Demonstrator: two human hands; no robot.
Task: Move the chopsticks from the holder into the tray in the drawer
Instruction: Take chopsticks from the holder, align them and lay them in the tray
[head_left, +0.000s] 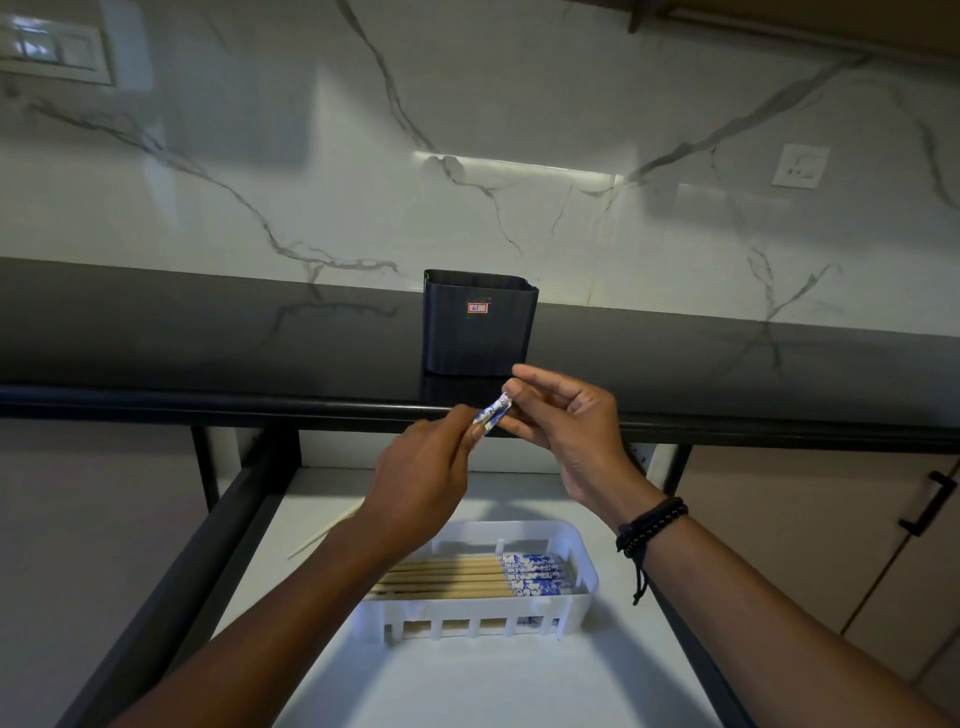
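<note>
A dark square holder (479, 322) stands on the black counter by the marble wall; its inside is hidden from me. My left hand (421, 483) grips a pair of chopsticks (491, 414) with blue-and-white patterned tops. Their wooden tips stick out below my left forearm. My right hand (566, 415) pinches the patterned tops with thumb and fingertips, just in front of the holder. Below, a white slotted tray (582, 603) sits in the open drawer (519, 691) and holds several chopsticks lying side by side, patterned ends to the right.
The counter's black front edge (208, 402) runs across above the drawer. Dark drawer rails (171, 603) frame both sides. A cabinet door with a black handle (930, 501) is at the right. Wall sockets (800, 165) sit on the marble backsplash.
</note>
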